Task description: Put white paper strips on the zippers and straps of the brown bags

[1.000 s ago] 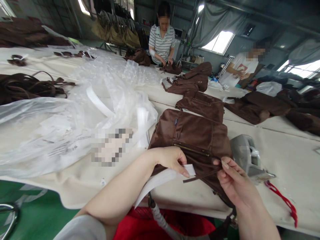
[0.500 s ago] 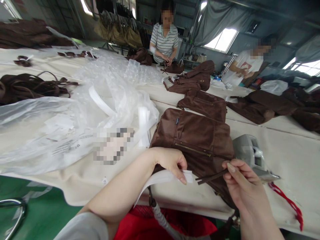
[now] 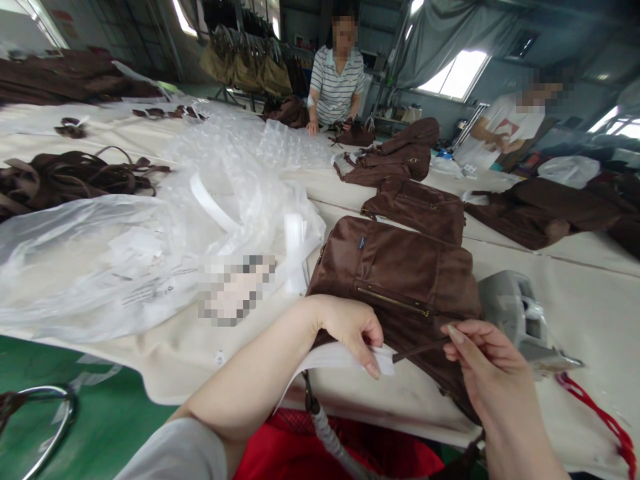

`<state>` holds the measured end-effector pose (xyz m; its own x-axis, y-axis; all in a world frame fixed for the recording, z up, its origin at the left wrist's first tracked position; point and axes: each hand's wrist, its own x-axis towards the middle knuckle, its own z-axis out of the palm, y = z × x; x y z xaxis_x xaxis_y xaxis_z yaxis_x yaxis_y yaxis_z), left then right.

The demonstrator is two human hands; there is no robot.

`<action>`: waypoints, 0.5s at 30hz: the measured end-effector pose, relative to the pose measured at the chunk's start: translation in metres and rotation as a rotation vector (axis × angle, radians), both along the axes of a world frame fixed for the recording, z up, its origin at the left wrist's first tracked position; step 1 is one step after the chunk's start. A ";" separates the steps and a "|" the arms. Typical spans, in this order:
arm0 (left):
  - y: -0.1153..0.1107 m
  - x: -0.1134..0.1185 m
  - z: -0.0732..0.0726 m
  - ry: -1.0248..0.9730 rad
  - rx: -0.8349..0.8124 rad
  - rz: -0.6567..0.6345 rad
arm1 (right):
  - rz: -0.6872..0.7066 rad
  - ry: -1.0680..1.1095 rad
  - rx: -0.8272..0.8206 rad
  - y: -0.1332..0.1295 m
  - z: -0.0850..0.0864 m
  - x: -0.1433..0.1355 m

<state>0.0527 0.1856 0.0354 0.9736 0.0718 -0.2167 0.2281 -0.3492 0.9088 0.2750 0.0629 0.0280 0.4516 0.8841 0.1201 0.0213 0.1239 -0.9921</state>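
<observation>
A brown handbag (image 3: pixel 400 267) with a brass zipper lies on the table in front of me. My left hand (image 3: pixel 353 333) is closed on a white strip (image 3: pixel 325 357), thumb on top, over the bag's near left edge. Between thumb and forefinger, my right hand (image 3: pixel 490 373) pinches a thin brown strap (image 3: pixel 423 348). The strap's far end meets the end of the white strip; whether it has entered it I cannot tell. A wrapped bag handle (image 3: pixel 325 430) hangs below at the table's edge.
A grey tape dispenser (image 3: pixel 513 307) stands right of the bag, with a red cord (image 3: pixel 600 407) near it. Clear plastic bags (image 3: pixel 150 267) and brown straps (image 3: pixel 75 173) cover the left. More brown bags (image 3: pixel 420 207) lie beyond. Two people stand across the table.
My hands have come closer together. The brown strap's loose end, earlier split and apart from the white strip, now meets its end. The view has shifted slightly left.
</observation>
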 end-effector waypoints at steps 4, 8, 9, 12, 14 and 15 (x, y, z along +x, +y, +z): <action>0.000 0.002 -0.001 0.023 0.007 0.067 | 0.017 -0.022 -0.009 -0.003 -0.003 0.001; -0.001 0.006 -0.003 0.039 0.055 0.151 | 0.038 -0.069 -0.045 -0.006 -0.009 -0.003; -0.002 0.007 -0.004 0.040 0.068 0.175 | 0.049 -0.083 -0.063 -0.006 -0.011 -0.004; -0.003 0.010 -0.004 0.025 0.092 0.238 | 0.104 -0.142 -0.145 -0.003 -0.014 -0.007; -0.003 0.010 -0.004 0.002 0.090 0.258 | 0.127 -0.198 -0.187 0.000 -0.016 -0.006; -0.003 0.010 -0.003 -0.010 0.082 0.263 | 0.122 -0.218 -0.188 0.002 -0.016 -0.004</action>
<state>0.0628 0.1830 0.0323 0.9214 0.3390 -0.1899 0.3114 -0.3519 0.8827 0.2705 0.0644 0.0122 0.3224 0.9461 0.0314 0.2327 -0.0471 -0.9714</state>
